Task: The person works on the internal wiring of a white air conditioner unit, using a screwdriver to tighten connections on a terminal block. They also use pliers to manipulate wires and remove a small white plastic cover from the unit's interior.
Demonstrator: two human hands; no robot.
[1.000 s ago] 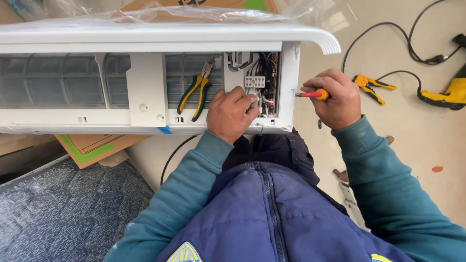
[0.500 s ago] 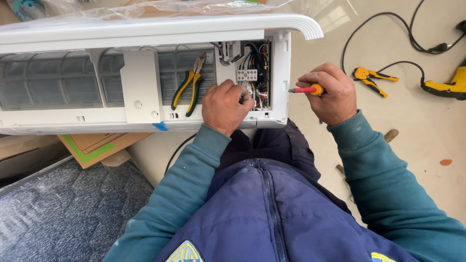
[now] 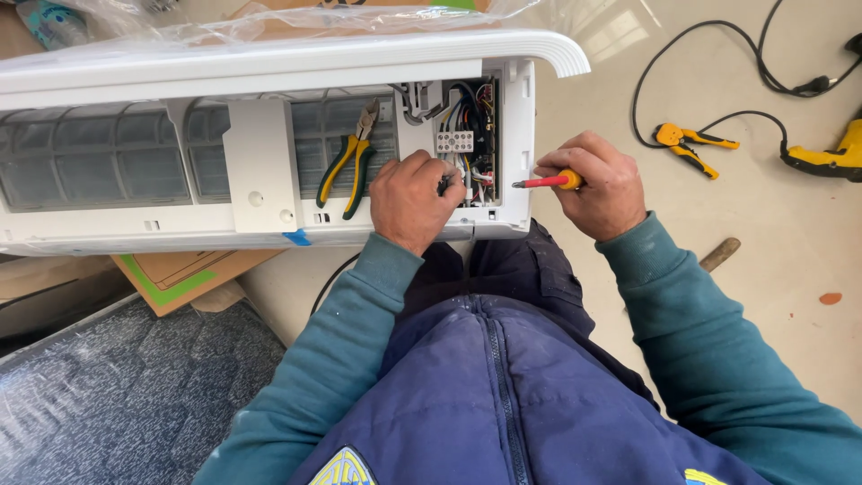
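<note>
A white indoor air-conditioner unit (image 3: 269,63) lies in front of me with its cover off. At its right end an open bay shows a terminal block (image 3: 454,141) and coloured wires (image 3: 474,108). My left hand (image 3: 413,199) is closed around wires just below the terminal block. My right hand (image 3: 600,184) grips a screwdriver (image 3: 546,181) with a red shaft and orange handle, its tip pointing left at the edge of the wiring bay. Yellow-and-green pliers (image 3: 350,157) rest on the unit's filter grille, left of my left hand.
On the pale floor to the right lie orange-handled pliers (image 3: 687,144), a yellow power tool (image 3: 824,157), a black cable (image 3: 718,67) and a small wooden piece (image 3: 720,254). Cardboard (image 3: 180,274) sticks out under the unit. A dark mat (image 3: 126,395) is at lower left.
The view has shifted slightly. My right hand with the screwdriver has drawn closer to the wiring bay. My left hand stays at the wires.
</note>
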